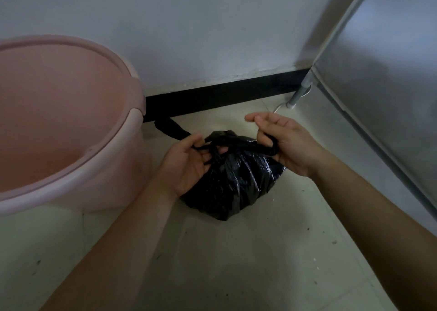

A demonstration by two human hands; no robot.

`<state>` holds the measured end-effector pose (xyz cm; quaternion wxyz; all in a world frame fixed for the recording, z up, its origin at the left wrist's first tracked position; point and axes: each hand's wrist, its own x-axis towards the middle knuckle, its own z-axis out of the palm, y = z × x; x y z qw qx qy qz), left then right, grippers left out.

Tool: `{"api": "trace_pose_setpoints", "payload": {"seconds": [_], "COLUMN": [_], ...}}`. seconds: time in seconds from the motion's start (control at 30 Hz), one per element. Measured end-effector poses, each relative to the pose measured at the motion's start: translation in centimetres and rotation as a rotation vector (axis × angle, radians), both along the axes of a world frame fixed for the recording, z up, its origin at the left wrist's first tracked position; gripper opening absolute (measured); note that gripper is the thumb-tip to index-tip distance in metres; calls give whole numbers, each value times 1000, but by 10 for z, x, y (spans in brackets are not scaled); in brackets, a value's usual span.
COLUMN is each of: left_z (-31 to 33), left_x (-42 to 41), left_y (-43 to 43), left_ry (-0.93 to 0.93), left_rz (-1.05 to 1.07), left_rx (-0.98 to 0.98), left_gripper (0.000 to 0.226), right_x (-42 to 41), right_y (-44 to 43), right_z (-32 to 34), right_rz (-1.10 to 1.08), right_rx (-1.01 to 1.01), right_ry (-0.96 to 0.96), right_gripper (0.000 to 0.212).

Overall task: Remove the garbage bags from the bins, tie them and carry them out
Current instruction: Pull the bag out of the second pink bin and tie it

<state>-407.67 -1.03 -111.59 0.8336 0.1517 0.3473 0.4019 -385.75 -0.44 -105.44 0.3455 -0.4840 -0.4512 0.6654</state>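
Black garbage bag (233, 183) sat on the floor (212, 263) beside a pink bin (113, 169); the left hand (186, 166) and right hand (287, 145) each gripped a twisted end.

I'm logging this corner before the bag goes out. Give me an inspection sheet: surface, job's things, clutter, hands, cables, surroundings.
Surface: pale tiled floor, with dark specks scattered over it.
Job's things: black garbage bag sits on the floor, out of the pink bin; no liner shows inside the bin.
Clutter: nothing seen beyond the specks.
Hands: left hand and right hand each grip a twisted tail at the bag's top, where the tails cross.
Cables: white cable lies on the floor by a metal leg.
Surroundings: white wall, black baseboard, steel-faced cabinet at right.
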Motion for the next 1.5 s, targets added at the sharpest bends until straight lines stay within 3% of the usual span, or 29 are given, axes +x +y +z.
{"api": "trace_pose_setpoints", "payload": {"seconds": [0.13, 0.27, 0.43, 0.53, 0.6, 0.67, 0.8, 0.87, 1.0, 1.1, 1.2, 1.37, 1.5], "left_z": [-2, -1, -4, 0, 3, 10, 23, 24, 16, 2, -8, -17, -12], "left_x": [4, 6, 5, 2, -2, -5, 0, -1, -4, 6, 18, 21, 15], "left_y": [-4, -6, -8, -7, -4, -1, -1, -3, -2, -5, -9, -11, -10], "left_ry": [85, 119, 296, 423, 464, 476, 584, 687, 815, 1051, 1297, 1146, 715], "left_rz": [36, 121, 19, -83, -129, -198, -414, -433, -177, 125, 313, 184, 36], "left_rx": [127, 187, 320, 447, 492, 537, 698, 753, 758, 703, 665, 464, 210], "left_gripper": [14, 44, 51, 53, 53, 54, 51, 49, 49, 41, 17, 19, 18], "right_x": [-6, -2, 14, 29, 31, 25, 8, 7, 10, 5, -6, -4, 2], "right_y": [-4, -1, 2, 6, 9, 10, 9, 10, 9, 1, -6, -9, -8], "right_z": [0, 2, 1, 4, -1, -8, -13, -16, -30, -36, -39, -42, -43], "right_rz": [276, 290, 430, 377, 186, 155, 513, 636, 555, 480, 480, 464, 393], "right_rx": [-56, -161, -242, -92, 30, 159, 63, 34, 157, 133, 116, 101, 124], "right_ry": [-242, -213, -285, -486, -439, -454, -314, -372, -672, -552, -446, -458, -525], "right_gripper": [21, 10, 12, 30, 38, 54, 83, 83, 38, 21, 25, 25, 17]}}
